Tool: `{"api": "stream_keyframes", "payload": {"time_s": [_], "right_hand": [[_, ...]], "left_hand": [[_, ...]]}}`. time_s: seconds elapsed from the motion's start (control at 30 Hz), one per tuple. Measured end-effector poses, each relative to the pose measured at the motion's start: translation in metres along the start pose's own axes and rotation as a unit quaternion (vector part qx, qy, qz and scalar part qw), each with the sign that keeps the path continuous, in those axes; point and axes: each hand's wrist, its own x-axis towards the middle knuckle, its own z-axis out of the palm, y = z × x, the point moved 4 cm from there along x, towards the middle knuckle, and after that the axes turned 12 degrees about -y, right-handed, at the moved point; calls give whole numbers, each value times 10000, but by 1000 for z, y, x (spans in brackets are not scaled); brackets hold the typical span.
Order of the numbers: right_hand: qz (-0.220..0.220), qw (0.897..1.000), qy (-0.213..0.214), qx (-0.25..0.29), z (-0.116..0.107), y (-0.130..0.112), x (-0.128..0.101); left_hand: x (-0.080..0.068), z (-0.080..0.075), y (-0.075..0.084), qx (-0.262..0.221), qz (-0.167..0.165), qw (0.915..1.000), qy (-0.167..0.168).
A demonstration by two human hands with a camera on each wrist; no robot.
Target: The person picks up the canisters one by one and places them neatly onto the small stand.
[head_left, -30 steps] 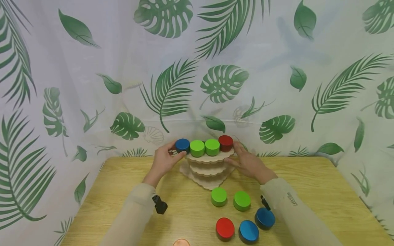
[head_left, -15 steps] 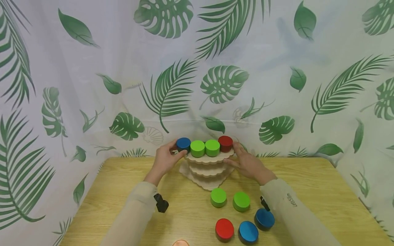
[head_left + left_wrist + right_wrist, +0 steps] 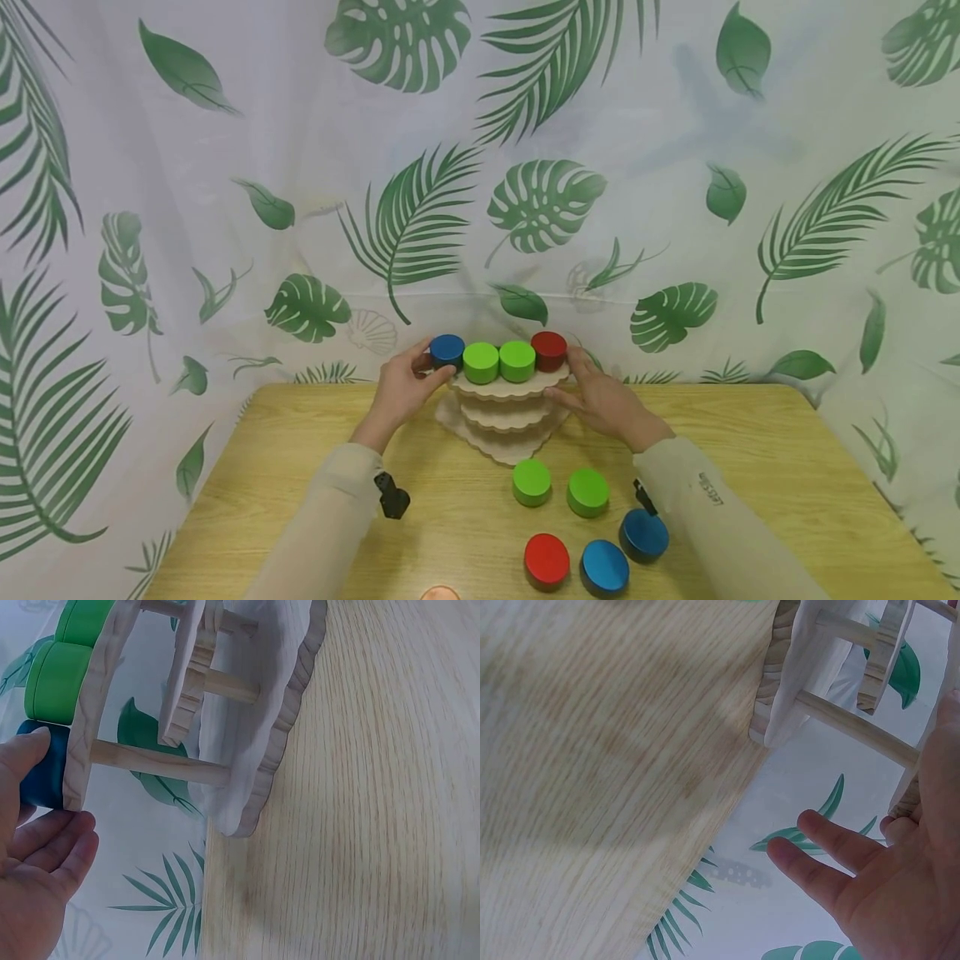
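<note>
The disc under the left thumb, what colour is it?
Blue disc, clearest in the head view.

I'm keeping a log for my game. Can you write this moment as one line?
left hand: holds blue disc | right hand: open, by red disc | stand: four discs on top

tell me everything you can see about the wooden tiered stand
The wooden stand is pale, unpainted wood with three scalloped-edged shelves joined by round dowels, the top shelf wider than the middle one. It stands upright on the table, near its far edge against the leaf-print curtain. Four pucks sit in a row on the top shelf: blue puck, two green, one red. The left hand pinches the blue puck at the shelf's left end; the right hand touches the right end.
</note>
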Motion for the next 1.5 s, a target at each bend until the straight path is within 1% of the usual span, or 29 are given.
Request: {"api": "stream_keyframes", "payload": {"time_s": [0.17,0.43,0.7,0.97,1.03,1.13,1.37,1.5], "right_hand": [[-46,10000,43,4,0,0,0],[-83,9999,57,17,-1,-2,-2],[-89,9999,38,40,-1,-1,-2],[-38,10000,-3,53,-1,-1,-2],[-22,10000,-32,66,-1,-1,-3],[0,9999,-58,97,-1,-2,-4],[34,9999,-77,110,-1,-1,-3],[14,9998,-99,158,1,0,-1]], "left_hand": [[-1,-1,0,0,48,10000,13],[-2,-1,-3,62,111,9999,-93],[-6,2,-7,73,-32,9999,-121],[-10,2,-10,106,30,9998,-138],[-13,2,-11,102,68,9998,-155],[-19,2,-15,42,42,9998,-197],[-37,1,-29,117,-169,9995,-240],[-50,3,-33,-31,-306,9988,-370]]}}
